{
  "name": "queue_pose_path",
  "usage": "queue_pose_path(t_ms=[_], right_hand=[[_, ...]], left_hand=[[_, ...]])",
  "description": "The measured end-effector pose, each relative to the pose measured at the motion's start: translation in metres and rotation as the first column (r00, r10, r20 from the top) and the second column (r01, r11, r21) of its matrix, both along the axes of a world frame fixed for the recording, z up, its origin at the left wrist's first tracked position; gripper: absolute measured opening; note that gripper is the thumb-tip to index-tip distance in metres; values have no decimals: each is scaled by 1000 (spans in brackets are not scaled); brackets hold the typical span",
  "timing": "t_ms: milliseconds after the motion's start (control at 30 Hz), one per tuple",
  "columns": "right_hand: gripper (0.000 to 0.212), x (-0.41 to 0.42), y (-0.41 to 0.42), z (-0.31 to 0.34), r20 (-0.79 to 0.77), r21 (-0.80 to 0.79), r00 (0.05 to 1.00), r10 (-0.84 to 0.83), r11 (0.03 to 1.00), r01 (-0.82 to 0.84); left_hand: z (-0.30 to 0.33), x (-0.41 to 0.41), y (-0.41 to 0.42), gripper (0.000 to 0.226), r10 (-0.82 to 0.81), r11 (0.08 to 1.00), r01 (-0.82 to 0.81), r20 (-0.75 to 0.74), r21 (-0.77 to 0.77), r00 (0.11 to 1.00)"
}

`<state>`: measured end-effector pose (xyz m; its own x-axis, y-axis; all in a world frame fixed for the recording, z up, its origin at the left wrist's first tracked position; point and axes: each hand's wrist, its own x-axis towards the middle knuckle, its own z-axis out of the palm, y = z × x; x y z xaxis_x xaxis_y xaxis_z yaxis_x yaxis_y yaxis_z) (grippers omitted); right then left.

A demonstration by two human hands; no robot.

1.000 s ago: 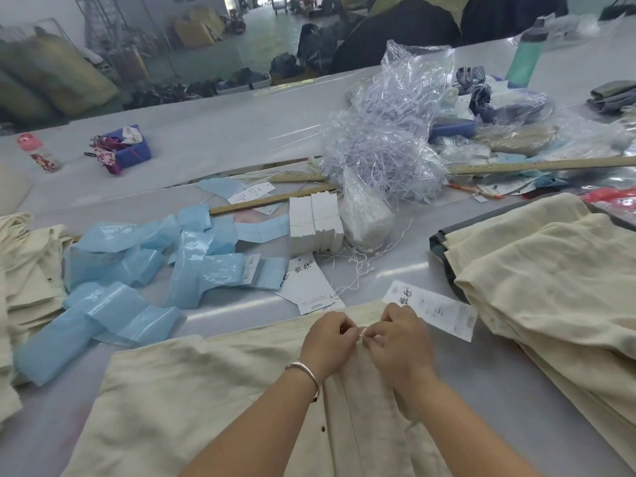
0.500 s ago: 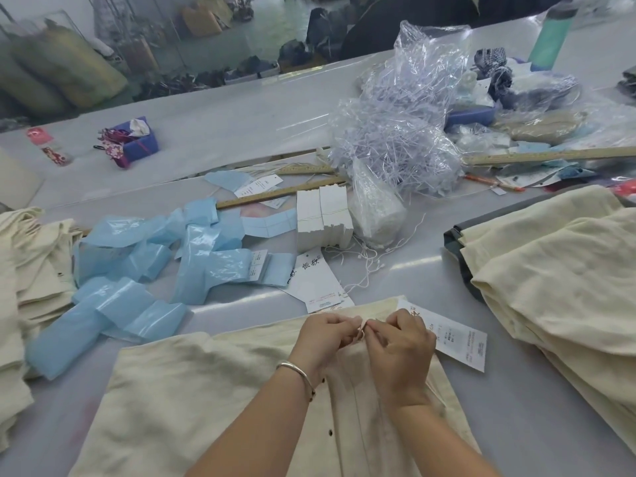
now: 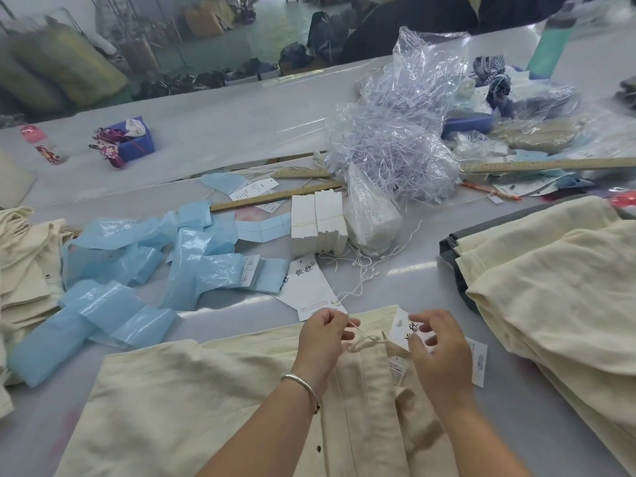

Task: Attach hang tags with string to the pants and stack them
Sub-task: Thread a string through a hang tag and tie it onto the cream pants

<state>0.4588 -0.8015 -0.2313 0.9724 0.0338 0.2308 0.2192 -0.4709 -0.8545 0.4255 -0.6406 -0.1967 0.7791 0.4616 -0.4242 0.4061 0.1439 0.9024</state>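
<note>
Where half a second ago both our hands were bunched tight together over the waistband, knuckle to knuckle, they now stand apart. Our left hand (image 3: pixel 323 333) pinches the white string (image 3: pixel 361 339) between thumb and fingertips, its end poking out past them, and the string runs in a small loop across the cloth toward the tags. Our right hand (image 3: pixel 437 342) has lifted a hang tag (image 3: pixel 404 330) with black brush lettering; its fingers are loosely spread around the card, and we cannot tell how firmly they hold it. A second printed tag (image 3: pixel 479 359) lies flat under that hand, at the edge of the pants (image 3: pixel 192 390), which are spread on the table (image 3: pixel 223 132) right in front of us, waistband away from us.

We judge that the threading through the waistband is done and that we are now drawing the string out to close or snug it, so this pair is nearly tagged. It then belongs on the stack of folded cream pants (image 3: pixel 550 287) to our right. Spare tags (image 3: pixel 318 223), loose strings (image 3: pixel 358 270) and blue plastic bags (image 3: pixel 144 263) lie just beyond the waistband, ready for the next pair.
</note>
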Motion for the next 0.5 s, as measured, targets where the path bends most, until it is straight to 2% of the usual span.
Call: queue_pose_path(t_ms=[67,167,333,500], right_hand=[[30,15,-9,-6,-135,-152,990,46,986,-66],[27,29,-7,-10,-238,-223,958,158,951,-213],[8,43,3,-10,-238,-323,945,225,899,-296],[15,54,5,-5,-285,-523,908,306,745,-415]], left_hand=[[1,1,-3,12,-11,1000,12,36,-23,999],[1,1,-9,13,-60,998,62,67,-21,996],[-1,3,-12,17,-172,981,163,77,103,982],[3,3,-15,23,-312,908,282,52,309,949]])
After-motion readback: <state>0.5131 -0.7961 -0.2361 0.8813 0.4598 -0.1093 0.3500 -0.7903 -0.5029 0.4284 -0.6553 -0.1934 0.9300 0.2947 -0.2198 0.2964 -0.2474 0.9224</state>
